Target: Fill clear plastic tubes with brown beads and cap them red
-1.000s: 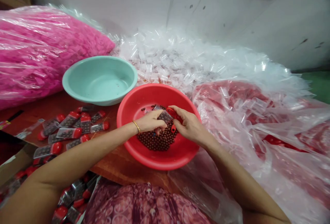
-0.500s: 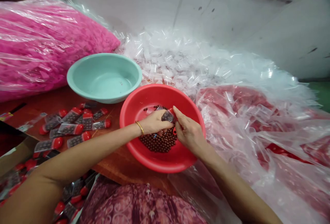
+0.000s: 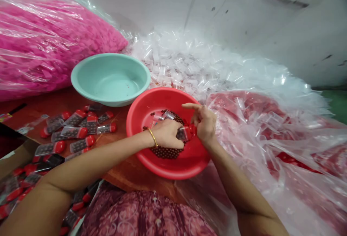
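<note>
My left hand [image 3: 166,134], with a gold bangle at its wrist, is closed on a small clear plastic bottle [image 3: 182,134] lying tilted over the red basin [image 3: 168,171]. Dark contents show through its wall. At the bottle's right end is a red cap [image 3: 192,131], gripped by the curled fingers of my right hand [image 3: 205,122], whose index finger points out to the left. Beneath my hands, dark brown beads [image 3: 166,152] cover part of the basin floor. Another clear bottle [image 3: 169,114] lies among them, just behind my left hand.
A pale green basin [image 3: 111,80] stands behind on the left, beside a bag of pink pieces [image 3: 54,44]. Red-capped, bead-filled bottles [image 3: 73,132] lie at the left. Clear empty bottles [image 3: 189,62] heap against the wall; a plastic bag with red pieces [image 3: 249,120] lies right.
The held bottle has shifted slightly right and down, and its red end now faces right. My right hand has curled its fingers at the cap, its index finger stretched leftward.
</note>
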`<state>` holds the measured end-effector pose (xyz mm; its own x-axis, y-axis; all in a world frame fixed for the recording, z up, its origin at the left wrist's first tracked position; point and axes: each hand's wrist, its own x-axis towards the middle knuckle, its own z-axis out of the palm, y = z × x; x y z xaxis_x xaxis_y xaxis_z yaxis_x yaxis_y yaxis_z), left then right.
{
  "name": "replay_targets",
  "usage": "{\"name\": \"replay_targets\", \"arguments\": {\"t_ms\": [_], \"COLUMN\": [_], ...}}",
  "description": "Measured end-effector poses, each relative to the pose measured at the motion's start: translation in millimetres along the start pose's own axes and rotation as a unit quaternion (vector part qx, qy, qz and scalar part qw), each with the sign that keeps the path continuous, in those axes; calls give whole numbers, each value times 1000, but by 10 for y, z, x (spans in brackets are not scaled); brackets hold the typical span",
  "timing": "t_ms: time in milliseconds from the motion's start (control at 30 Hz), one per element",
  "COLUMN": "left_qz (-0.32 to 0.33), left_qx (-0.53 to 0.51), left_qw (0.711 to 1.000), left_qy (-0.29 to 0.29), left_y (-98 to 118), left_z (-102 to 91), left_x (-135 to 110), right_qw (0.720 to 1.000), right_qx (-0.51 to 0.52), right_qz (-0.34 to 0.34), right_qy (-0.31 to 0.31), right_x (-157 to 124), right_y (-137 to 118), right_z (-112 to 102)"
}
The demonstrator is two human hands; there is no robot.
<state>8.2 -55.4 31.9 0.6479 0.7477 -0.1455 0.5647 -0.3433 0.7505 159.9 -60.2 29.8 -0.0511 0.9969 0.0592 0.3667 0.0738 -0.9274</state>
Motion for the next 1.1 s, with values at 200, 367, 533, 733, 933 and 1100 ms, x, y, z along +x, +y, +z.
{"name": "replay_targets", "arguments": {"t_ms": [200, 367, 533, 733, 933, 1100], "left_qz": [-8, -21, -21, -319, -385, -182], "left_qx": [102, 148, 172, 284, 420, 376], "left_qw": [995, 989, 983, 887, 818, 900], "left_qy": [4, 23, 54, 178, 80, 124], "left_y": [122, 125, 162, -421, -774, -328], "left_z": [165, 255, -75, -718, -898, -601], "left_x": [-87, -75, -220, -1079, -1450, -780], "right_qw": [997, 998, 999, 813, 726, 723], "right_qx": [79, 53, 35, -533, -632, -623], "right_qz": [-14, -29, -36, -38, 30, 43], "right_qy": [5, 21, -20, -230, -271, -295], "right_x": [55, -16, 172, 295, 178, 225], "right_y": [-36, -66, -100, 180, 371, 413], "right_z": [195, 242, 108, -197, -21, 20]}}
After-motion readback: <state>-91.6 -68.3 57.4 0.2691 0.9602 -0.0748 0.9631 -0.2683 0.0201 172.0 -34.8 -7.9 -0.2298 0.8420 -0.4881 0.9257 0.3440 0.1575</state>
